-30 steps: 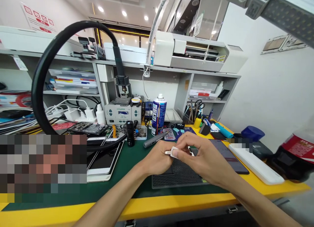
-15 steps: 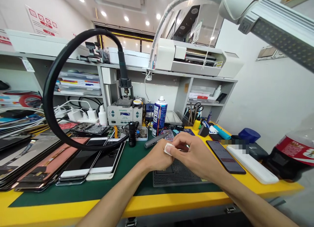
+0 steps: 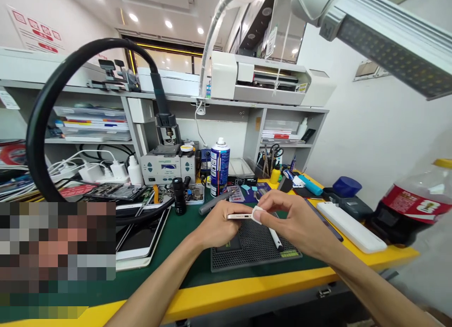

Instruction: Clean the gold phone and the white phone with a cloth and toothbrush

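Note:
My left hand (image 3: 219,223) is wrapped round a thin phone (image 3: 238,216), whose bottom edge with its port faces me. Pinched in my right hand (image 3: 287,217) is a small white cloth or wipe (image 3: 257,214), touching the phone's right end. Both hands are above a dark perforated mat (image 3: 254,261). A white pen-like tool (image 3: 275,238) lies on that mat, below my right hand.
A blue spray can (image 3: 219,169) and a black flashlight (image 3: 179,197) stand behind my hands. Phones (image 3: 141,237) lie at the left. A white power bank-like block (image 3: 349,227) and a cola bottle (image 3: 406,209) are at the right.
The view has shifted to the right. The phone's edge has turned into view between my hands, and the white tool on the mat now shows. The wipe is still in my right hand.

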{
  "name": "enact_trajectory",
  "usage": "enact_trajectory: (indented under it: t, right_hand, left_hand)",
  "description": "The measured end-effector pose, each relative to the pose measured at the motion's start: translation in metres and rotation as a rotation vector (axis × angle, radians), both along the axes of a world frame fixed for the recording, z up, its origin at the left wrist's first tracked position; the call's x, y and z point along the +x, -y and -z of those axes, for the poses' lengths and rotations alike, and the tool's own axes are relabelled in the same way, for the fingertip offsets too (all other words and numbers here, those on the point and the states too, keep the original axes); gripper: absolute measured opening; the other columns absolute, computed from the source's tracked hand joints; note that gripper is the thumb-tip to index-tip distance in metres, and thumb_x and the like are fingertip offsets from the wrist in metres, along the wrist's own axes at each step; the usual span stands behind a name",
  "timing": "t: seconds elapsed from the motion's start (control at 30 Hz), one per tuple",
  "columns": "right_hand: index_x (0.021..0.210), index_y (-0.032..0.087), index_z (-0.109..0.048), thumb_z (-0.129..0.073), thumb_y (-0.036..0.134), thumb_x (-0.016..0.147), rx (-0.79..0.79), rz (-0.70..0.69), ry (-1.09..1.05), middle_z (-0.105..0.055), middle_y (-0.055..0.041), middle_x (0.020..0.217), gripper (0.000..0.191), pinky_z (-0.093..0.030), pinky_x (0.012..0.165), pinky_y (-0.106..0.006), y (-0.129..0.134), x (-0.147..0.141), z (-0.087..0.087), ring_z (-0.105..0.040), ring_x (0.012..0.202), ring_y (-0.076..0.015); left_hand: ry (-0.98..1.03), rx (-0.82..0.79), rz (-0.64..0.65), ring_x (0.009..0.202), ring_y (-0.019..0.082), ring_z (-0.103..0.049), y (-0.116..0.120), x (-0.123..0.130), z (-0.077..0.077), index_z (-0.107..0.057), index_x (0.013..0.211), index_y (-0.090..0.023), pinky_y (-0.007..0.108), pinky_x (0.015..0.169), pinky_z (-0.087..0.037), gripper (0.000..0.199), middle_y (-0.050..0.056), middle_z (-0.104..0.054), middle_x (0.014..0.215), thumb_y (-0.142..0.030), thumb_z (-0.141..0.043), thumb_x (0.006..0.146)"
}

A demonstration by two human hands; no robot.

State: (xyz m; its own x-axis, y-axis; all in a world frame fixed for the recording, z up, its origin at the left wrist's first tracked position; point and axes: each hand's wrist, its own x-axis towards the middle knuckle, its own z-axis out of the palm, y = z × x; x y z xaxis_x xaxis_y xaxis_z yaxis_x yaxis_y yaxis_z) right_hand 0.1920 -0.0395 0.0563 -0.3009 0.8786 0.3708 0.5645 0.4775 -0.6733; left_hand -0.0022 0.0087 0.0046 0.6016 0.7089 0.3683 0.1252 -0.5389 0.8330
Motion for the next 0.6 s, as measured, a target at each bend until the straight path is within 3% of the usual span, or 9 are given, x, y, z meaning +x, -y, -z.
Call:
enact_trajectory:
  t: [0.1, 0.23, 0.43, 0.6]
  right_hand:
    - [0.075, 0.020, -0.065, -0.062, 0.041, 0.089, -0.033, -0.009, -0.037, -0.068, -0.0040, 0.088, 0.026, -0.048, 0.073, -0.032, 0.000, 0.007, 0.001, -0.062, 0.083, -0.0199]
    - [0.076, 0.019, -0.067, -0.062, 0.043, 0.089, -0.112, -0.027, -0.097, -0.069, -0.0041, 0.086, 0.027, -0.049, 0.069, -0.030, -0.003, 0.019, 0.006, -0.064, 0.081, -0.0200]
    - [0.075, 0.018, -0.067, -0.067, 0.044, 0.086, -0.197, -0.055, -0.215, -0.068, -0.0035, 0.084, 0.028, -0.044, 0.062, -0.027, -0.009, 0.033, 0.017, -0.060, 0.073, -0.0168]
    - [0.077, 0.017, -0.067, -0.074, 0.038, 0.082, -0.359, -0.150, -0.488, -0.065, -0.0011, 0.075, 0.023, -0.044, 0.063, -0.026, -0.013, 0.033, 0.017, -0.058, 0.068, -0.0136]
  left_hand:
    - [-0.023, -0.002, -0.006, 0.064, 0.011, -0.050, 0.001, 0.000, -0.001, -0.077, 0.109, -0.017, 0.020, 0.058, -0.034, 0.060, -0.002, -0.068, 0.075, 0.000, -0.040, 0.064]
    - [-0.016, -0.016, -0.017, 0.084, 0.017, -0.065, 0.001, 0.001, -0.004, -0.076, 0.111, -0.022, 0.022, 0.071, -0.045, 0.062, 0.000, -0.077, 0.096, 0.001, -0.040, 0.066]
    - [-0.054, -0.065, -0.044, 0.095, 0.020, -0.069, 0.001, 0.001, -0.008, -0.078, 0.104, -0.019, 0.024, 0.080, -0.048, 0.058, 0.001, -0.077, 0.103, 0.002, -0.042, 0.063]
    - [-0.055, -0.068, -0.044, 0.097, 0.019, -0.069, 0.000, 0.001, -0.006, -0.078, 0.104, -0.020, 0.025, 0.084, -0.050, 0.060, 0.000, -0.077, 0.106, 0.004, -0.042, 0.062]
